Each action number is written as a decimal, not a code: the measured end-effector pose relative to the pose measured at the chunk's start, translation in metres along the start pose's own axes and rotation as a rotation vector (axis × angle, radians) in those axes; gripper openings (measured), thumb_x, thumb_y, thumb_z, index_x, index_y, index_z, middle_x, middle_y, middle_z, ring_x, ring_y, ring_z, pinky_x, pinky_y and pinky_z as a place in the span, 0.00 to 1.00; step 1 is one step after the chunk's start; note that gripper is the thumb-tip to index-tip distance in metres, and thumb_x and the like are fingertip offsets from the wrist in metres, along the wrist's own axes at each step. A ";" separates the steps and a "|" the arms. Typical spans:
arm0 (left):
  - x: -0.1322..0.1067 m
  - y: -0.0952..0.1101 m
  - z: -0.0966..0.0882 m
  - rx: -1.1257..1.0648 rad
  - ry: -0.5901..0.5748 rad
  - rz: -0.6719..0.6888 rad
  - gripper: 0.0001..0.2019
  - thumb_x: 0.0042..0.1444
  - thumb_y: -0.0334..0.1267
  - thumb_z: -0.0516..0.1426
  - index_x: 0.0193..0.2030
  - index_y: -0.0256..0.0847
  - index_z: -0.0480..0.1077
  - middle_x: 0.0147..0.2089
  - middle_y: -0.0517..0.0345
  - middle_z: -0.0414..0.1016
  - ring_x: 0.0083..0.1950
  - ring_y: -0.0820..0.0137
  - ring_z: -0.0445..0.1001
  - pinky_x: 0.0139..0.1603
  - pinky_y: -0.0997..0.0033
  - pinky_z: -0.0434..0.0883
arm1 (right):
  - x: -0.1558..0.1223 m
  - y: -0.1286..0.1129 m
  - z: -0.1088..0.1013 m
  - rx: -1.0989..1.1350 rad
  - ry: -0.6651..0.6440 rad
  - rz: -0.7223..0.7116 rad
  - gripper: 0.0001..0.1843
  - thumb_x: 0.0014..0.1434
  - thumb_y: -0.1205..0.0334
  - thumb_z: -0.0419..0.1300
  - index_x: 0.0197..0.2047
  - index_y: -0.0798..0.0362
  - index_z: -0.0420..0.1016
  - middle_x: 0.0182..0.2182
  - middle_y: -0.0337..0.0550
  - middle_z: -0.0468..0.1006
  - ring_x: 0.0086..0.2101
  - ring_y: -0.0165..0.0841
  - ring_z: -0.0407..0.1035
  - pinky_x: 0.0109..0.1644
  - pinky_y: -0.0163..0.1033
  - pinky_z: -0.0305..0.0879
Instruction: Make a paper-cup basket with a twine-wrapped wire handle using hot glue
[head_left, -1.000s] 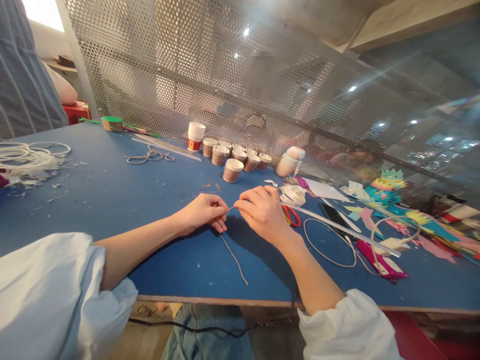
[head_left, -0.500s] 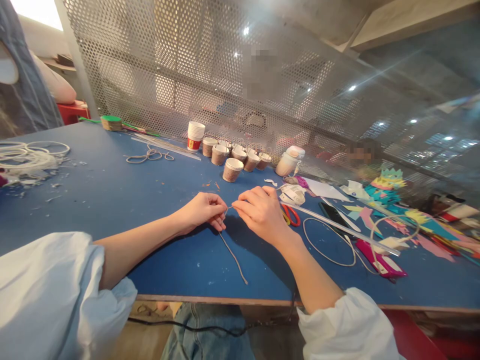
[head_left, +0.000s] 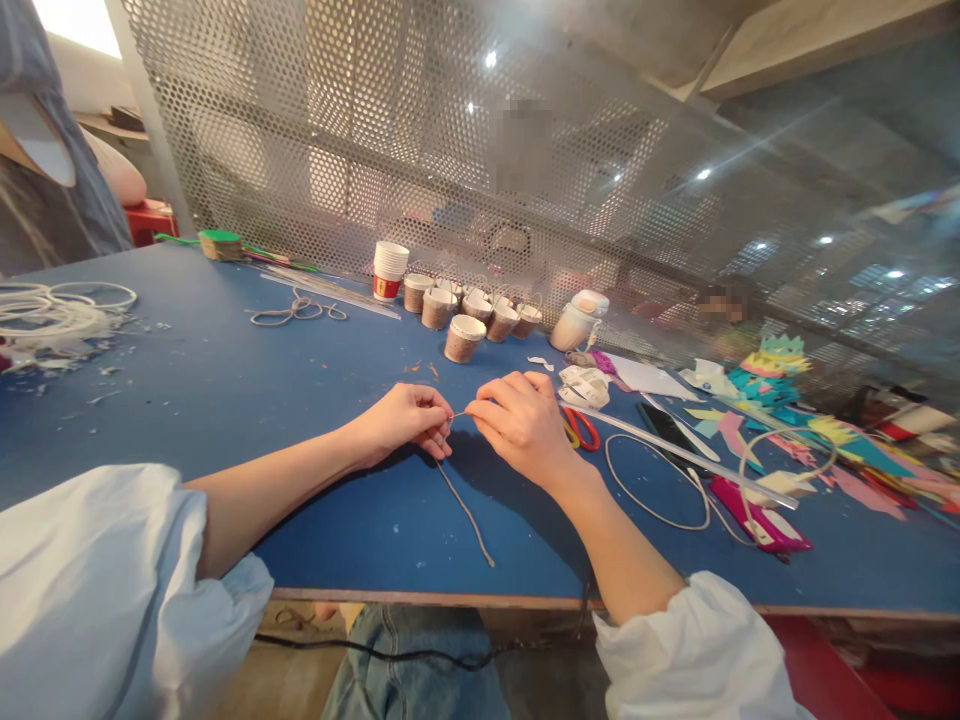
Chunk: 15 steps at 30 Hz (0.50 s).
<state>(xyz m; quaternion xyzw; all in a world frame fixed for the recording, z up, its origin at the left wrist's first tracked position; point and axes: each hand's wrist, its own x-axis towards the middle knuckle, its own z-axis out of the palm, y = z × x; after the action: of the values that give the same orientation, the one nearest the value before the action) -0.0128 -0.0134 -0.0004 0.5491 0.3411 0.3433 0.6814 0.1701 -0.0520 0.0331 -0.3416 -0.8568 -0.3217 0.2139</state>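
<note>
A thin tan string (head_left: 466,513) runs from between my two hands down toward the near edge of the blue table (head_left: 210,400). My left hand (head_left: 405,420) is closed, pinching the string's upper end. My right hand (head_left: 517,425) is closed too, its fingertips pinching the same end from the other side. The hands almost touch at the fingertips. The string's tail lies loose on the table.
Several brown paper cups (head_left: 465,338) and a white cup stack (head_left: 390,270) stand behind my hands. Red scissors (head_left: 581,428), a wire ring (head_left: 658,482), a clear stick and coloured paper cut-outs (head_left: 780,400) lie right. White rings (head_left: 52,310) lie far left. A perforated metal screen backs the table.
Both hands stay pinched on the string; no clear movement beyond a slight camera shift.
</note>
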 end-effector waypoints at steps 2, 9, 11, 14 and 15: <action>0.000 -0.001 0.000 0.006 -0.008 0.011 0.04 0.48 0.24 0.54 0.27 0.33 0.67 0.20 0.59 0.71 0.23 0.67 0.78 0.24 0.72 0.76 | 0.000 0.000 0.000 0.003 0.010 -0.005 0.09 0.61 0.70 0.57 0.32 0.51 0.76 0.30 0.38 0.76 0.32 0.31 0.63 0.43 0.42 0.50; 0.001 -0.005 -0.002 0.031 -0.038 0.051 0.03 0.49 0.27 0.56 0.26 0.34 0.67 0.22 0.59 0.72 0.24 0.68 0.78 0.24 0.73 0.76 | 0.000 0.002 -0.001 0.026 -0.048 -0.032 0.11 0.63 0.71 0.53 0.33 0.52 0.75 0.30 0.41 0.74 0.31 0.31 0.61 0.40 0.40 0.52; 0.001 -0.005 -0.002 0.033 -0.035 0.048 0.03 0.49 0.27 0.56 0.26 0.34 0.67 0.22 0.60 0.71 0.24 0.68 0.78 0.24 0.73 0.76 | 0.000 0.001 -0.001 0.029 -0.089 -0.031 0.11 0.64 0.68 0.52 0.35 0.53 0.75 0.30 0.42 0.73 0.30 0.32 0.61 0.37 0.40 0.50; 0.001 -0.005 -0.002 0.036 -0.031 0.048 0.03 0.49 0.27 0.56 0.26 0.34 0.67 0.22 0.60 0.71 0.24 0.68 0.78 0.24 0.73 0.76 | 0.000 0.001 -0.001 0.041 -0.110 -0.029 0.10 0.64 0.65 0.53 0.36 0.54 0.76 0.31 0.43 0.74 0.31 0.33 0.61 0.37 0.41 0.49; 0.001 -0.005 -0.002 0.036 -0.030 0.047 0.03 0.49 0.28 0.56 0.26 0.34 0.67 0.22 0.59 0.71 0.24 0.68 0.78 0.24 0.73 0.76 | 0.000 0.001 0.000 0.042 -0.113 -0.027 0.10 0.65 0.65 0.53 0.36 0.54 0.76 0.31 0.43 0.74 0.31 0.33 0.61 0.37 0.41 0.49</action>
<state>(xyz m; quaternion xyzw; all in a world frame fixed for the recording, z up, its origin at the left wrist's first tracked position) -0.0139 -0.0121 -0.0055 0.5742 0.3236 0.3449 0.6683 0.1706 -0.0520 0.0335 -0.3428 -0.8786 -0.2868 0.1680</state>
